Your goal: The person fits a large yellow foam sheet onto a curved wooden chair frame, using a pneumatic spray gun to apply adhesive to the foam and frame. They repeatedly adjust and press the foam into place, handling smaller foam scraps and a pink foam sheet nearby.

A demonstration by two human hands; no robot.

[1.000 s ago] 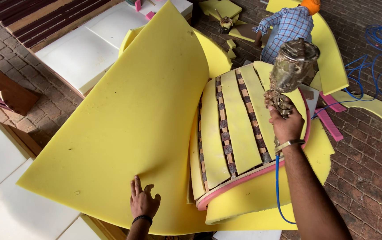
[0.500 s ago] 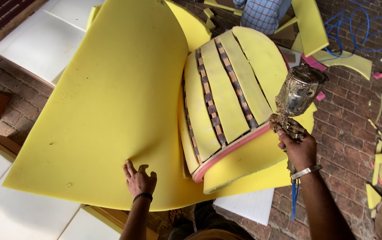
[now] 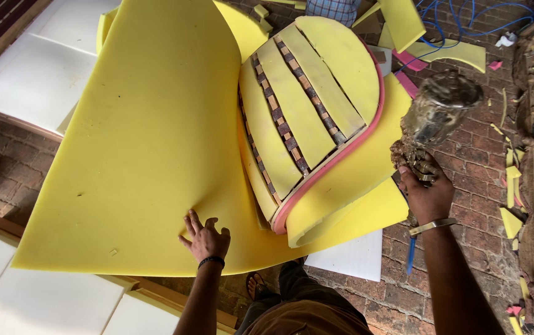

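Plainly, if the spread left hand (image 3: 205,239) slips off the big yellow foam sheet (image 3: 136,142), it could flop while the right hand (image 3: 427,192), clenched round the grimy spray gun (image 3: 434,118), hovers beside the slatted yellow-padded chair back (image 3: 310,105).

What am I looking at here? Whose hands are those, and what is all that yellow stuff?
This picture comes from a camera worn on a person's head, so you look down just as that person does. The two arms coming up from the bottom are the person's own.

The left hand lies flat, fingers spread, on a big sheet of soft yellow foam that curls up at the back. Beside it lies a rounded seat frame with yellow foam strips, woven straps between them and a pink edge.

The right hand grips a crusty spray gun with a metal cup on top. A blue hose hangs below the wrist.

Underneath is a brick floor with foam scraps scattered about. At the very top you can just see another person's checked shirt.
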